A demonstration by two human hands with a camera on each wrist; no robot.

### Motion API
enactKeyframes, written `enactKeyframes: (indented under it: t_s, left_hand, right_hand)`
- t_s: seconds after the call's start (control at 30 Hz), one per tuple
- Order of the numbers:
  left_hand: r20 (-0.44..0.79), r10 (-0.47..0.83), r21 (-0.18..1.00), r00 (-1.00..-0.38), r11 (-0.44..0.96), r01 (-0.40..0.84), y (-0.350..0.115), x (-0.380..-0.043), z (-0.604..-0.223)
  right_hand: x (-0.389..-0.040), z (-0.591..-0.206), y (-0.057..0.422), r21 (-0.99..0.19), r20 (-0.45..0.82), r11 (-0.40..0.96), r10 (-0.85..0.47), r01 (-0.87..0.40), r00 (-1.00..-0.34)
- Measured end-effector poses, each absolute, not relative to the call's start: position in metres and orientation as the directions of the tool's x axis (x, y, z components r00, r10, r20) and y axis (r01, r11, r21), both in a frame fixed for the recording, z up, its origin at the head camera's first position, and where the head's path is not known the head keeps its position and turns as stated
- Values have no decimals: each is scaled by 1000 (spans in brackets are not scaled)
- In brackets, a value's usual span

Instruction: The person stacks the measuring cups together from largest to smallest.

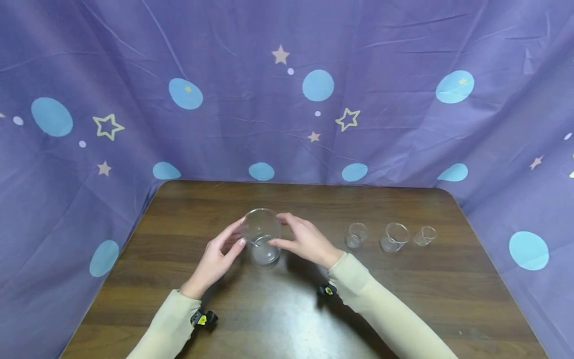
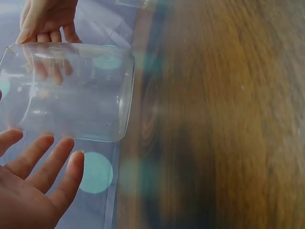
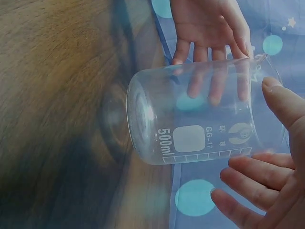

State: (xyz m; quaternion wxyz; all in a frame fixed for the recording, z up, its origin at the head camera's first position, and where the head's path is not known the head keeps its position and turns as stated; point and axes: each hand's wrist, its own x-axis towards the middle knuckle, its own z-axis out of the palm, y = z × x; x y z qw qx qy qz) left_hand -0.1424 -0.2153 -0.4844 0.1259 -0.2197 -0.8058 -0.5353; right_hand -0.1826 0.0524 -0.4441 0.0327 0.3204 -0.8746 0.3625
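Both hands hold a clear glass beaker [image 1: 264, 254] between them, near its rim. My left hand [image 1: 218, 255] grips its left side, thumb in front and fingers reaching round behind. On the opposite side, my right hand [image 1: 311, 243] does the same, with its thumb across the front. The right wrist view shows white print on the beaker [image 3: 188, 138], including "500ml" and a graduated scale. The beaker is upright, with its base close over the wooden table [image 1: 215, 199] and a reflection below. Nothing shows inside it.
To the right stand three smaller glass beakers in a row: a small one [image 1: 357, 235], a wider one [image 1: 394, 238] and the smallest [image 1: 425, 236]. A purple curtain [image 1: 233, 129] with stars and blue dots surrounds the table's back and sides.
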Motion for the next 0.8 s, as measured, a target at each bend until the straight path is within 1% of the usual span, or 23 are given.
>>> enactKeyframes:
  t_s: [0.3,0.53,0.8]
  left_hand:
    - [418,254,813,-872,323,484,-199,-144,-487]
    - [394,268,830,-879,306,466,-189,-147,-489]
    - [366,288,842,-885,302,447,-175,-152,-489]
  right_hand:
    - [-176,-448,74,-688,306,454,-527,-567,-793]
    - [-172,-454,86,-676,343,444,-517,-588,-784]
    - [-167,-458,99,-679,358,446,-493,-584,-793]
